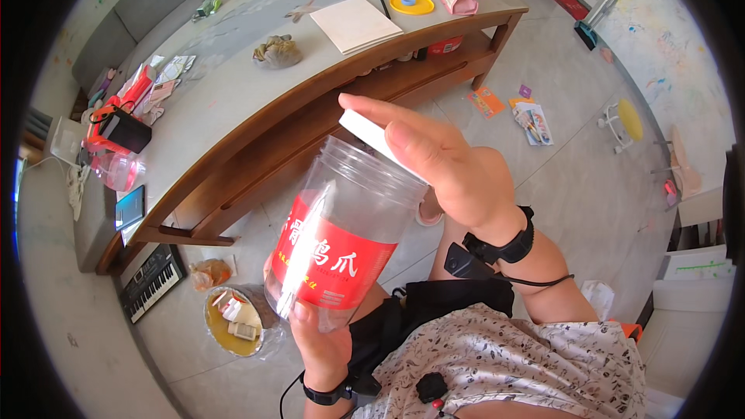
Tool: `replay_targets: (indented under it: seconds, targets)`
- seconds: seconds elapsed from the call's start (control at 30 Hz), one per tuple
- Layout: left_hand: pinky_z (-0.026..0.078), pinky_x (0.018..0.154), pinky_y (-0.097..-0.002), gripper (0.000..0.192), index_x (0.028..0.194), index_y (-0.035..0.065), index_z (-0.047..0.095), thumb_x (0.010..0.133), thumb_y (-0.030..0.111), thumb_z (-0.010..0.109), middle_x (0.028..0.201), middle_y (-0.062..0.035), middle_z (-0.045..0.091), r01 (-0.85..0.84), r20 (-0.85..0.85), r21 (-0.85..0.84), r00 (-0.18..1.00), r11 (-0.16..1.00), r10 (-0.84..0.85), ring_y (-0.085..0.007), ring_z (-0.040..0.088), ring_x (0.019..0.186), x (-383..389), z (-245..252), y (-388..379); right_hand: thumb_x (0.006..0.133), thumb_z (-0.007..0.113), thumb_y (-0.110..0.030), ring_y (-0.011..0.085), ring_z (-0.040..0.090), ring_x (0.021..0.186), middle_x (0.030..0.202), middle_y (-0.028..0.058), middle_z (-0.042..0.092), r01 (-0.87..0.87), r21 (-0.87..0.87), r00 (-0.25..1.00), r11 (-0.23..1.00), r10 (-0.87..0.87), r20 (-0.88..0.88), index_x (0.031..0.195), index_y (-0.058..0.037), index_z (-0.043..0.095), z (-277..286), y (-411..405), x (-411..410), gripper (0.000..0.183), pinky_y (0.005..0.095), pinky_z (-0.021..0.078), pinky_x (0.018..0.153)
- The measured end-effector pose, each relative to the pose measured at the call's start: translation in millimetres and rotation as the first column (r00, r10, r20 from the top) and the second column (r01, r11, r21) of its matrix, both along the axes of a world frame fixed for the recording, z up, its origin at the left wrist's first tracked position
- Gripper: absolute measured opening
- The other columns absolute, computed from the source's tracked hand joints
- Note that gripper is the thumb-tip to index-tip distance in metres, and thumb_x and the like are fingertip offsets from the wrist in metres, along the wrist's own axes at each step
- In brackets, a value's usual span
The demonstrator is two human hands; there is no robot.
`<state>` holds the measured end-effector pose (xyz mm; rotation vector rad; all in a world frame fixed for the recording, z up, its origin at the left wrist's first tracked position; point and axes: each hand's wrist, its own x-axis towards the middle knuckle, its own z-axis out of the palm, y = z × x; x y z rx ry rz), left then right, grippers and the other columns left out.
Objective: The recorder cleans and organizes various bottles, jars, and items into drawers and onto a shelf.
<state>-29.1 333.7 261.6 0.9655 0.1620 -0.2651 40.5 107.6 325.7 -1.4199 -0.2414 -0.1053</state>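
Note:
A clear plastic jar (343,233) with a red label bearing writing is tilted in front of me, and it looks empty. My left hand (317,337) grips it near the base, the thumb on the near side and the fingers mostly hidden behind it. Over the jar's threaded mouth, my right hand (433,157) holds a white screw lid (372,137) at a slant. The lid's far edge is raised off the rim; whether its near edge touches the rim is hidden by my hand.
A long wooden-edged table (227,93) stands ahead, bearing a knotted plastic bag (277,52), white boards (356,24), a yellow lid (412,4) and a phone (130,208). On the floor are a waste bin (212,331), a toy keyboard (153,282) and papers (532,123).

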Motion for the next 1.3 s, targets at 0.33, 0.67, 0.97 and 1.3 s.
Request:
replay_targets:
  seconds: [0.33, 0.67, 0.97, 1.3]
  targets:
    - [0.049, 0.100, -0.0464, 0.077, 0.144, 0.0059, 0.037, 0.088, 0.053, 0.060, 0.137, -0.0113, 0.052, -0.112, 0.108, 0.065, 0.989, 0.992, 0.104, -0.0293, 0.053, 0.125, -6.1, -14.7, -5.3, 0.101, 0.054, -0.027, 0.0118, 0.053, 0.115, 0.128, 0.0066, 0.059, 0.026, -0.004, 0.999, 1.000, -0.026, 0.047, 0.139, -0.0045, 0.051, -5.6, 3.1, -5.1, 0.044, 0.0274, 0.0422, 0.097]
    - [0.032, 0.109, -0.0459, 0.112, 0.147, 0.0140, 0.007, 0.070, 0.047, 0.081, 0.142, -0.0155, 0.032, 0.031, 0.174, 0.159, 0.983, 0.987, -0.059, -0.0288, 0.037, 0.132, -3.4, 11.8, -1.7, 0.098, 0.056, -0.028, 0.0200, 0.050, 0.124, 0.138, 0.0123, 0.053, -0.016, -0.187, 0.995, 0.982, 0.034, 0.093, 0.139, -0.0018, 0.049, 5.9, -2.3, -19.8, 0.049, 0.0323, 0.0387, 0.104]
    - [0.023, 0.111, -0.0490, 0.113, 0.146, 0.0172, 0.007, 0.064, 0.039, 0.082, 0.139, -0.0189, 0.027, -0.056, 0.468, 0.265, 0.880, 0.963, -0.078, -0.0324, 0.032, 0.131, -9.0, -9.8, 0.6, 0.094, 0.054, -0.042, 0.0265, 0.041, 0.134, 0.140, 0.0148, 0.049, -0.097, -0.133, 0.965, 0.986, 0.126, 0.229, 0.140, 0.0011, 0.045, -11.5, -4.6, -23.7, 0.063, 0.0405, 0.0321, 0.110]
    - [0.034, 0.108, -0.0483, 0.117, 0.149, 0.0103, 0.007, 0.069, 0.061, 0.076, 0.142, -0.0192, 0.031, -0.287, 0.626, 0.489, 0.773, 0.824, -0.103, -0.0319, 0.037, 0.130, 18.0, -9.9, -7.4, 0.102, 0.046, -0.035, 0.0117, 0.049, 0.113, 0.130, 0.0053, 0.053, -0.031, -0.126, 0.995, 0.992, 0.042, 0.092, 0.141, -0.0048, 0.045, 10.4, 1.6, -16.0, 0.050, 0.0268, 0.0386, 0.098]
